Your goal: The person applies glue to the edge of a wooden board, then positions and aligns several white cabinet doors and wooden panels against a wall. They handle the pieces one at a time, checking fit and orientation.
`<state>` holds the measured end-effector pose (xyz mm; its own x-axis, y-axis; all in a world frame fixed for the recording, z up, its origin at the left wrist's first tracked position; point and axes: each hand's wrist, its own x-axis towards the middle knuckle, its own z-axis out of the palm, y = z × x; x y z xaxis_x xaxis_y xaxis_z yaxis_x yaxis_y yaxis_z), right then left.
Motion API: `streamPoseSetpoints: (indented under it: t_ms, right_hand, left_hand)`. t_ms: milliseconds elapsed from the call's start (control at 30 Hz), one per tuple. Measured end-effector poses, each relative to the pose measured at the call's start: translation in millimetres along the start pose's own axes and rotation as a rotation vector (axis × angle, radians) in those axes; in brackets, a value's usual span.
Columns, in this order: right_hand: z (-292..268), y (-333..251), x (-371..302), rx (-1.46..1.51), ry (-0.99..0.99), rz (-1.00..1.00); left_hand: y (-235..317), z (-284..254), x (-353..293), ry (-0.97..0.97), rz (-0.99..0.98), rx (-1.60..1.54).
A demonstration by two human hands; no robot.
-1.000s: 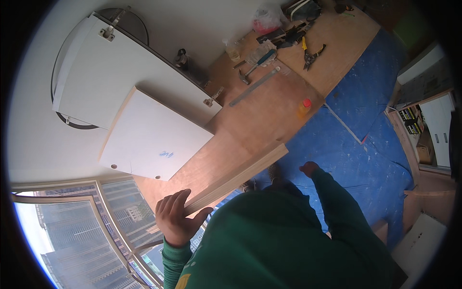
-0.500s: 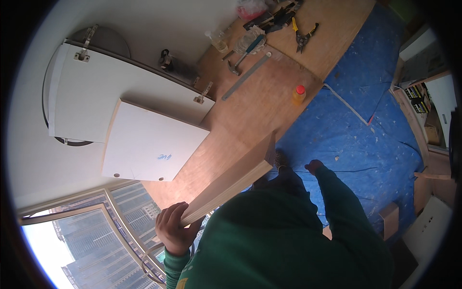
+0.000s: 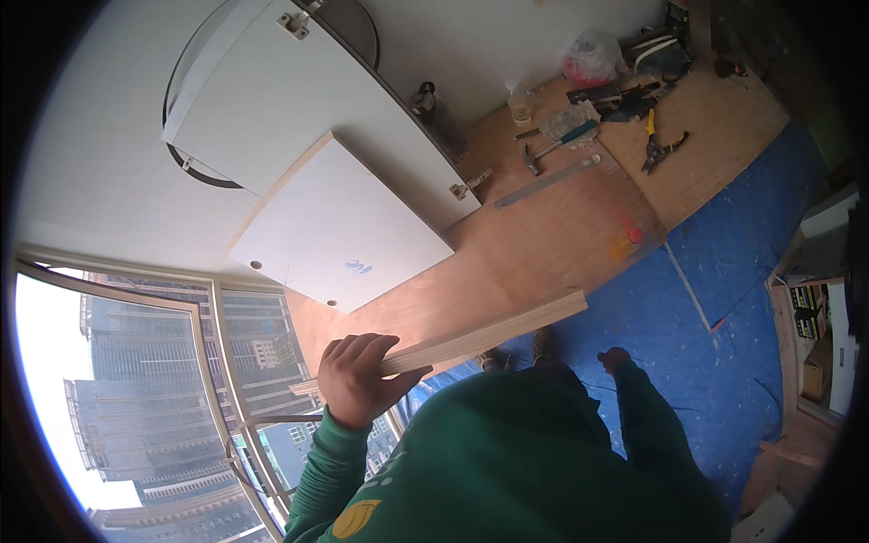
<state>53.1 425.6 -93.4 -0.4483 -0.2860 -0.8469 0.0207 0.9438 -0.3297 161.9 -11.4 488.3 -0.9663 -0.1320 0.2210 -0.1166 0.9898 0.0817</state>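
Two white panels, the larger with two hinges and the smaller, stand at the left of the plywood surface; toward its far side are one hammer, one metal ruler and one pair of snips. The smaller panel hides part of the larger; one red-capped bottle near the surface's right edge is blurred. Along its near edge, the left hand grips one wooden board, thumb below, fingers over, hiding a stretch. Right of it, the right arm reaches forward; I cannot tell whether the right hand is closed.
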Motion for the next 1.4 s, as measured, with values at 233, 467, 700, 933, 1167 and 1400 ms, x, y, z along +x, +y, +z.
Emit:
streamPoseSetpoints:
  t_ms: [233, 467, 700, 933, 1167, 1400]
  right_hand:
    - [-26, 14, 26, 0.328, 0.027, 0.062]
    - [-76, -27, -16, 0.587, -0.136, 0.227]
    - [-104, -59, -61, 0.405, -0.099, 0.05]
    - [-116, -66, -56, 0.29, -0.104, -0.006]
    - [-121, -62, -55, 0.247, -0.105, -0.028]
    - [-121, -60, -56, 0.219, -0.107, -0.044]
  left_hand:
    - [-7, -1, -1, 0.086, -0.009, -0.021]
    - [-12, -3, -22, 0.064, -0.036, -0.062]
    - [-15, 5, -35, 0.124, -0.008, -0.111]
    - [-19, 7, -39, 0.123, 0.002, -0.132]
    - [-21, 8, -36, 0.115, 0.014, -0.125]
    - [-24, 10, -33, 0.129, 0.018, -0.134]
